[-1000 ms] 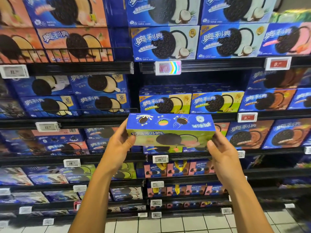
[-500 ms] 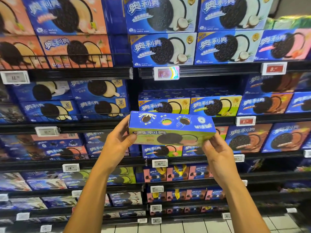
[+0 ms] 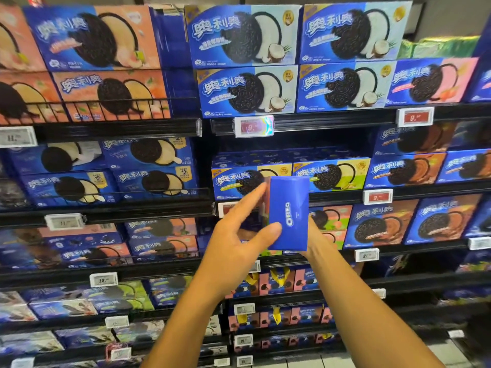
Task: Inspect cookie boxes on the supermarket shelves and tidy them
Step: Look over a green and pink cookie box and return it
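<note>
I hold a blue cookie box (image 3: 289, 213) in front of the shelves, turned so its narrow blue end with the white logo faces me. My left hand (image 3: 239, 243) grips its left side, thumb across the lower corner. My right hand (image 3: 314, 243) is mostly hidden behind the box and supports it from the right. Behind the box, on the middle shelf, stand yellow-green cookie boxes (image 3: 332, 173) of the same brand.
Black shelves (image 3: 119, 128) filled with blue cookie boxes run across the whole view, with price tags (image 3: 253, 126) on their edges. A wire rail (image 3: 85, 110) fronts the upper left shelf. Small pink packs (image 3: 279, 282) sit lower down. Tiled floor (image 3: 446, 351) shows at bottom right.
The box has been turned from lying lengthwise, front towards me, to end-on and upright. My hands have come closer together. The view has tilted up slightly.
</note>
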`<state>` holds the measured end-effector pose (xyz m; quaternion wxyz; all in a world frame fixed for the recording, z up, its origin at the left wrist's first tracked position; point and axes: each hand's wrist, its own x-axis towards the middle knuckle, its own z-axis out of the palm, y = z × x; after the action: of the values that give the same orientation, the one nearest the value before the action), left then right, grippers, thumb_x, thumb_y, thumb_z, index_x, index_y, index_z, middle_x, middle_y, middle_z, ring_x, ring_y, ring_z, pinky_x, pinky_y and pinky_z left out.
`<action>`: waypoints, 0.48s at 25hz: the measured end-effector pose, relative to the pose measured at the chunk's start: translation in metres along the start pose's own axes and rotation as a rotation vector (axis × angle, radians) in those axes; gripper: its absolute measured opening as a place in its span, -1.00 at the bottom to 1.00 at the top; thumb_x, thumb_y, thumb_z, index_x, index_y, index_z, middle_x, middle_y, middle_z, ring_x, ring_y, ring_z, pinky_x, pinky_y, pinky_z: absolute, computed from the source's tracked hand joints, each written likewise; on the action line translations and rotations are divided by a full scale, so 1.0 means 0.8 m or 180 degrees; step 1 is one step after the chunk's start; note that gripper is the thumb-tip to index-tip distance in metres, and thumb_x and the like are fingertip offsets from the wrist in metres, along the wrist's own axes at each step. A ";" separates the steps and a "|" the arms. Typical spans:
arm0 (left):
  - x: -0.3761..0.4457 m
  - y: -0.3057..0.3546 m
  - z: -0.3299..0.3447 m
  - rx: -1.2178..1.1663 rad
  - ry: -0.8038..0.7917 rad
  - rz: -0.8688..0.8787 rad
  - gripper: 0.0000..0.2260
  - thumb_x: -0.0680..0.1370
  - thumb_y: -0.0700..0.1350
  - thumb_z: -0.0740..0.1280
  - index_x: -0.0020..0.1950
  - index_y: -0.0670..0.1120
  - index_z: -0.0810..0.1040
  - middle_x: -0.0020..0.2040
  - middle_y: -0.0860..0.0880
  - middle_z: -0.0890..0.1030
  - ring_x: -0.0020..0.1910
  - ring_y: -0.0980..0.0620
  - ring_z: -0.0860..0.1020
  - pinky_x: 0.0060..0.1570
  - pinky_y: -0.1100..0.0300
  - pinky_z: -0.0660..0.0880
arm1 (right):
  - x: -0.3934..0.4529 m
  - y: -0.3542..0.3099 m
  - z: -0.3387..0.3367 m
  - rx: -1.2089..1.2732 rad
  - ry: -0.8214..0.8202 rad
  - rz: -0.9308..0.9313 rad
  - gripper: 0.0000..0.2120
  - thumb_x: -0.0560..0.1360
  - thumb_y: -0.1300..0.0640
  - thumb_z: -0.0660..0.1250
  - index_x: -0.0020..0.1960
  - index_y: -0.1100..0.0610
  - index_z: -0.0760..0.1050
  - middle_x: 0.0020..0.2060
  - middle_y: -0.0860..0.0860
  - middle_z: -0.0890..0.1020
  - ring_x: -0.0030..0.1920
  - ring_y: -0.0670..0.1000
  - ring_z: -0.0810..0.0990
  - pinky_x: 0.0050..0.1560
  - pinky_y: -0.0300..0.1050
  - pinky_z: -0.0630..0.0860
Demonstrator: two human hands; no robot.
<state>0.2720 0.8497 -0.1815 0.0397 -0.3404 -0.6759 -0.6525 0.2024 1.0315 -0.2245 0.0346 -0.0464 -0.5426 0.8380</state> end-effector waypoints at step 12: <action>0.007 0.002 -0.005 -0.0093 0.0188 0.0006 -0.48 0.50 0.03 0.40 0.43 0.29 0.37 0.33 0.26 0.51 0.24 0.28 0.53 -0.05 0.24 0.61 | 0.009 0.010 0.006 0.0333 -0.0683 0.0056 -0.80 0.44 0.02 0.33 -0.06 0.13 0.61 -0.26 0.06 0.71 -0.28 -0.02 0.70 -0.31 -0.09 0.63</action>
<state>0.2669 0.8477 -0.1770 0.0553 -0.3221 -0.6645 -0.6721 0.1945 1.0247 -0.2301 -0.0288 0.0407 -0.4983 0.8656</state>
